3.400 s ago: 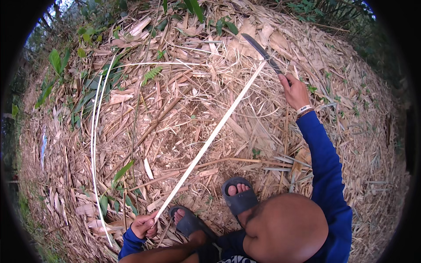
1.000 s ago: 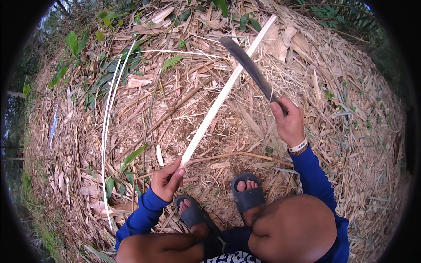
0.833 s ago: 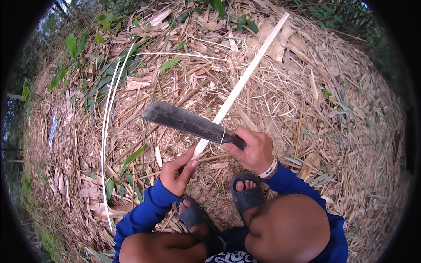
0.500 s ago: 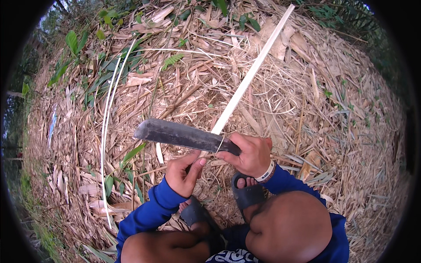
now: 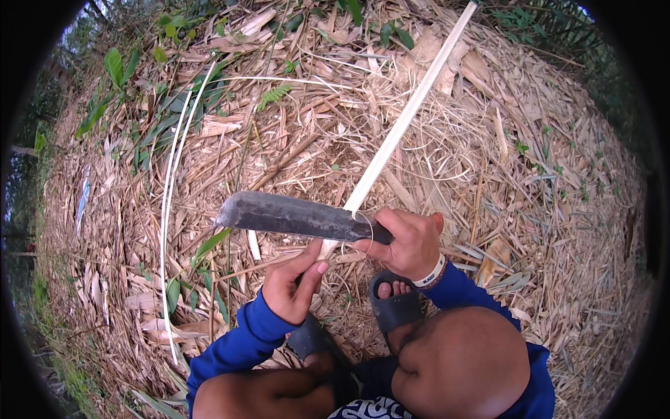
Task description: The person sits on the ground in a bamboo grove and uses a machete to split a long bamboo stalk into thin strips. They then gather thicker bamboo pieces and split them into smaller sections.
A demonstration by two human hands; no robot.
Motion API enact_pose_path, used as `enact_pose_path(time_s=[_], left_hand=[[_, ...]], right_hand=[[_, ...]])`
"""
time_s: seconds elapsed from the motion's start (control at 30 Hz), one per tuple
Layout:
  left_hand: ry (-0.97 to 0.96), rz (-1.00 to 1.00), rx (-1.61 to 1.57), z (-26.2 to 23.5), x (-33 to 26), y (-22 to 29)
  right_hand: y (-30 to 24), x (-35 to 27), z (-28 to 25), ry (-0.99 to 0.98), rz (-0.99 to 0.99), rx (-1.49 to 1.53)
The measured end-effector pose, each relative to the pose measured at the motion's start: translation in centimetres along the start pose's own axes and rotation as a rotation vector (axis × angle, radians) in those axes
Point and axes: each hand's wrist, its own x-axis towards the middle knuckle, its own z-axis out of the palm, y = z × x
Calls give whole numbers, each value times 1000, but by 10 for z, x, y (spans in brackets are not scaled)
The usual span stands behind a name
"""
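Note:
A long pale strip of split bamboo (image 5: 408, 115) runs from my hands up toward the far right. My left hand (image 5: 294, 283) pinches its near end between thumb and fingers. In my right hand (image 5: 407, 244) is a machete (image 5: 289, 215) with a broad dark blade pointing left. The blade lies across the strip, close to its near end, and hides a short piece of it. A thin curled shaving (image 5: 370, 227) loops at the blade beside my right thumb. The machete's handle is hidden in my right fist.
Two thin pale strips (image 5: 169, 188) lie curved on the ground at the left. Dry shavings (image 5: 447, 150) and leaf litter cover the ground, with green leaves (image 5: 115, 70) at the far left. My sandalled feet (image 5: 393, 304) and bent knees are close below my hands.
The machete and my right hand have shifted slightly to the right. The strip's far end has moved up and right, and more of its near end shows below the blade. The shaving's loop looks larger.

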Motion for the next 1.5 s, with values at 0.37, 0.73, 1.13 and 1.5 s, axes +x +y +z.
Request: enact_pose_path(time_s=[0.37,0.73,1.13,1.5], left_hand=[[-56,-30,-57,-4,-1,-1],[-134,-51,-81,-15,-16,-24],[-205,-123,-80,-48,-50,-54],[-244,-139,-101,-73,-63,-70]], right_hand=[[14,11,-19,22,44,-71],[57,26,-43,97,234,-61],[107,48,-85,198,294,-135],[181,68,-132,234,450,-227]])
